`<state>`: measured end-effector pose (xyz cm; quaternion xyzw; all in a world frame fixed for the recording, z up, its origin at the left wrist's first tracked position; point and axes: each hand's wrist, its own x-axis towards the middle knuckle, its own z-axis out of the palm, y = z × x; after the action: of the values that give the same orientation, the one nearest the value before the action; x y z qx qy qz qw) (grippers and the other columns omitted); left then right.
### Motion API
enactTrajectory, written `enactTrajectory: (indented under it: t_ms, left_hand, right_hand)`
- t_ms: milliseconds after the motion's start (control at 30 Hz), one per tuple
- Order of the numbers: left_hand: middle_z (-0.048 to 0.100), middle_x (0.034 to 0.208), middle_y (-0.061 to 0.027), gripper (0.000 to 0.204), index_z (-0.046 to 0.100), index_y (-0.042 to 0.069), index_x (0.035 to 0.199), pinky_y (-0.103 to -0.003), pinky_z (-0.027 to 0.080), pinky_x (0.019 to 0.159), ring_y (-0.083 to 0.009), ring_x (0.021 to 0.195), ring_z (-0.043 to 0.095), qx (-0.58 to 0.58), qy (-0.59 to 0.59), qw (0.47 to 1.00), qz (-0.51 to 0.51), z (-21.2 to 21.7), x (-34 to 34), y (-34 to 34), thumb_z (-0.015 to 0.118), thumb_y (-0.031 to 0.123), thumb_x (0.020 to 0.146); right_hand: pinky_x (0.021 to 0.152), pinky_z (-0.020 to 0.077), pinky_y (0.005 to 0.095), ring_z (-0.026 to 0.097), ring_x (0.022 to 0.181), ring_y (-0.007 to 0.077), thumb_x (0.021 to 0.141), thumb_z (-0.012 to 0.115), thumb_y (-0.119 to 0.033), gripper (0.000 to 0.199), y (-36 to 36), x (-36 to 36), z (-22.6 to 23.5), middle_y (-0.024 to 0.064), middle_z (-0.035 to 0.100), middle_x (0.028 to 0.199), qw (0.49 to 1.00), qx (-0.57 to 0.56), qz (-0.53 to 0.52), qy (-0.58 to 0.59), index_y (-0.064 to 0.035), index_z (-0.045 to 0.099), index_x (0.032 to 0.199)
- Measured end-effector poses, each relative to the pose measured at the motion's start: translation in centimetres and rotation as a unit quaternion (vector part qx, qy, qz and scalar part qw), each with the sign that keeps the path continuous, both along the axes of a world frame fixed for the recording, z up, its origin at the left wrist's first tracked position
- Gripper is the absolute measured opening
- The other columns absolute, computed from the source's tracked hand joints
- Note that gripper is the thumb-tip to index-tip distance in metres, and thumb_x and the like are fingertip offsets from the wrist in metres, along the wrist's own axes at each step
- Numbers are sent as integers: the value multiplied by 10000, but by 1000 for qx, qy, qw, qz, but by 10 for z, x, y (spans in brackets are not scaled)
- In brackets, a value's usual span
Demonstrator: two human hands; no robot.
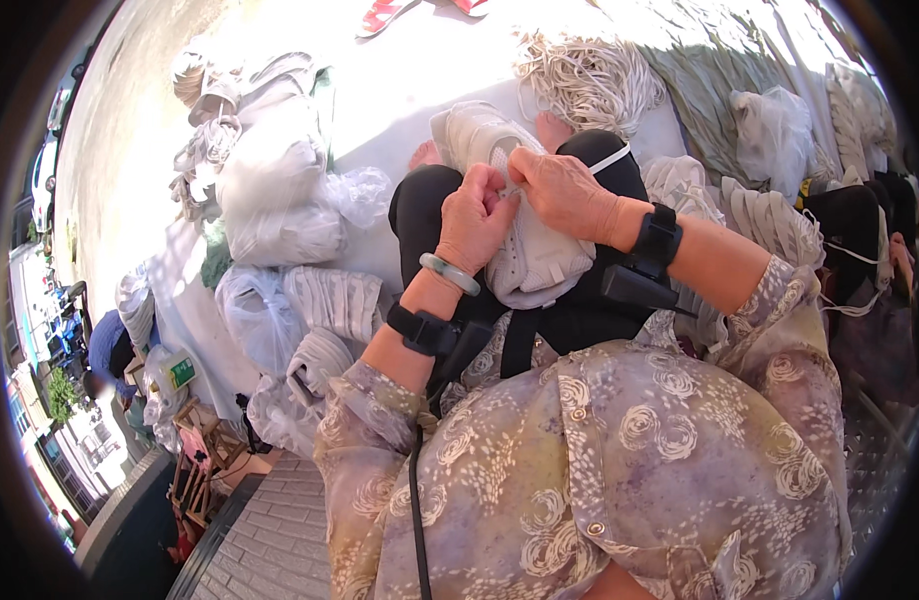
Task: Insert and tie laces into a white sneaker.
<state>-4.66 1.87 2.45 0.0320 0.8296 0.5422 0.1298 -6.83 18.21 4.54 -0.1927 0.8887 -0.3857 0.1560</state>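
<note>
A cream-white shoe upper (539,255) rests on my lap between my black-clad knees, its row of eyelets facing up. My left hand (476,220) is closed at its left side, thumb and fingers pinched on the upper by the eyelets. Close beside it, my right hand (569,195) pinches with thumb and forefinger over the opening. A white shoelace (611,160) runs out from behind that hand across my right knee. The pinched bit itself is mostly hidden by the fingertips. More pale shoe material (469,125) extends beyond my hands.
A heap of white laces (591,80) lies ahead on a pale sheet. Stacked shoe uppers (769,220) are at right, and others (334,300) at left near filled plastic bags (279,195). A wooden stool (199,460) stands lower left. Another person's hand (899,262) shows at far right.
</note>
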Motion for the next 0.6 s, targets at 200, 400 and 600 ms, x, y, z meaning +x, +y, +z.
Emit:
enactTrajectory:
  t_ms: [200,400,600]
  left_hand:
    - [578,716,-95,200,566,50,971,-308,472,566,-215,605,585,-39,145,988,-21,-2,14,4,594,64,774]
    - [612,769,-125,144,597,26,936,-330,483,596,-284,662,606,-103,256,961,-26,6,17,10,602,37,792]
    - [614,775,-129,117,628,31,901,-326,485,605,-292,668,606,-118,240,963,-30,5,13,6,603,44,788]
  right_hand:
    - [701,418,456,563,818,397,755,440,-50,142,6,-4,-16,213,594,795,998,-68,7,-4,-37,481,890]
    - [697,431,452,562,810,396,760,449,-47,162,6,-6,-18,200,577,808,998,-53,41,8,-43,461,921]
    - [693,418,437,558,798,390,771,435,-74,126,3,-10,-19,200,578,779,997,-53,55,-25,-30,461,886]
